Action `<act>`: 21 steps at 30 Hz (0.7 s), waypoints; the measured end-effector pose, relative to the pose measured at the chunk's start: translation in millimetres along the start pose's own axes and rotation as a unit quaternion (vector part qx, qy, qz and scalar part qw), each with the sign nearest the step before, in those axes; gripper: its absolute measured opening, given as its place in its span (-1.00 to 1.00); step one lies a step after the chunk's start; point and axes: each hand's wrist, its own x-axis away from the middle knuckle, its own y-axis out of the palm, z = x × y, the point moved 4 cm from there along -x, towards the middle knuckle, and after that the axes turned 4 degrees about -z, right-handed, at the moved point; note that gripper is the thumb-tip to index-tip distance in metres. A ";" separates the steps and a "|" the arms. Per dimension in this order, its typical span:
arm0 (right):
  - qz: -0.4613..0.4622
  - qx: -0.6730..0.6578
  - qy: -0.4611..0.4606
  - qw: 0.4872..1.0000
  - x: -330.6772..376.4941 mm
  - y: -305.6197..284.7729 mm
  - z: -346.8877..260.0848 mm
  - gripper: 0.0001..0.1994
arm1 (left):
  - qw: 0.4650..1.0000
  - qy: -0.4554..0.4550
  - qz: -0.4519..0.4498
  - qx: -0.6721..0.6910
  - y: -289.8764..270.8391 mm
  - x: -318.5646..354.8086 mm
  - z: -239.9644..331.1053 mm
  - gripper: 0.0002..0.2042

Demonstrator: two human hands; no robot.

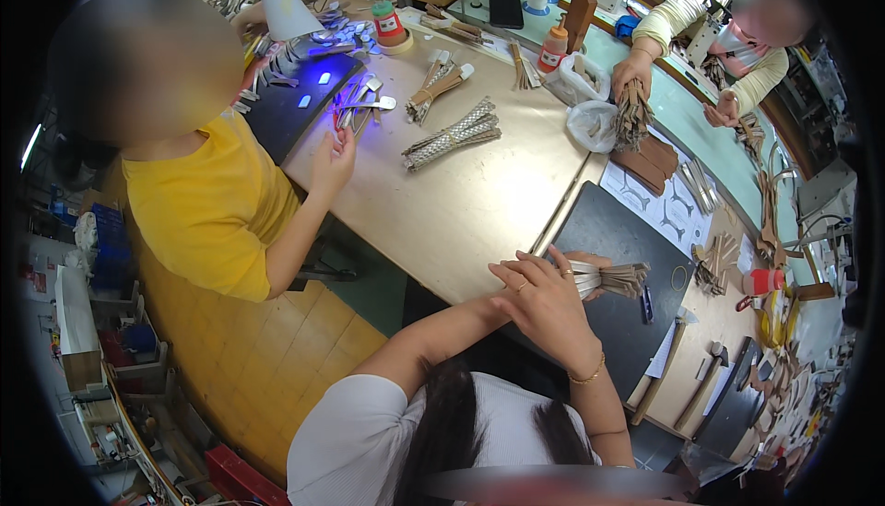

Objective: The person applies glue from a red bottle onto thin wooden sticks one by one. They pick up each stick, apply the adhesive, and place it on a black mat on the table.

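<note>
Both hands on a bundle of strips over the dark mat.

The left hand [535,289] lies on top, fingers curled round the near end of the bundle of tan strips [613,277]; the right hand [590,266] is mostly hidden beneath, clasping it too. The strips fan rightward above the black mat [613,229] on the bench [479,202].

A bundle of tan strips [610,278], seemingly leather, lies roughly level over the dark mat [608,229], ends fanned rightward.
</note>
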 end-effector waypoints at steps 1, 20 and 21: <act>0.000 0.003 -0.001 1.000 0.1 -1.0 0.5 -0.59 | 1.000 -0.002 -0.001 -0.001 0.3 0.5 0.6 -0.66; -0.016 -0.016 -0.012 1.000 6.0 1.2 4.6 -0.57 | 1.000 0.000 -0.012 -0.017 5.8 -5.2 4.7 -0.68; -0.016 -0.014 -0.014 1.000 6.2 1.3 4.5 -0.57 | 1.000 0.001 -0.012 -0.018 6.0 -6.0 5.0 -0.68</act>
